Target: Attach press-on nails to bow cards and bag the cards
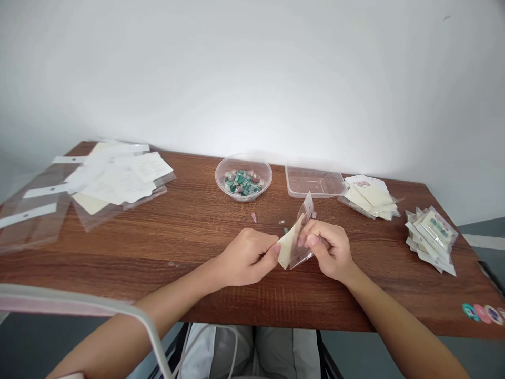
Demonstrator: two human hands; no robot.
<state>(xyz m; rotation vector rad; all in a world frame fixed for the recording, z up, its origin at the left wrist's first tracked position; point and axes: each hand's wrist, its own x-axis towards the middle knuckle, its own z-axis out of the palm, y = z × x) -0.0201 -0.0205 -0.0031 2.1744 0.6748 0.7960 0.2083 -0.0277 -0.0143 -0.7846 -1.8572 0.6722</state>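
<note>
L hand (250, 258): closed, thumb and fingers pinching the L edge of a cream card (285, 249). R hand (329, 250): fingers curled, gripping the R side of a clear bag (299, 253) w/ white header strip (308, 202).

Location: card and bag between the hands, above tabletop (189, 210), near its front edge. Key relation: card lies immed. R of L hand, bag immed. L of R hand; L hand is nearer the card. Card's visible length slants from lower L, near the wearer, to upper R; bag stands tilted approx. alongside. Card overlaps bag; whether inside or behind, can't confirm.

Adj. items: loose pink piece (254, 217) just beyond hands; bowl of coloured pieces (243, 198) farther back, L of clear tray (314, 195).
</note>
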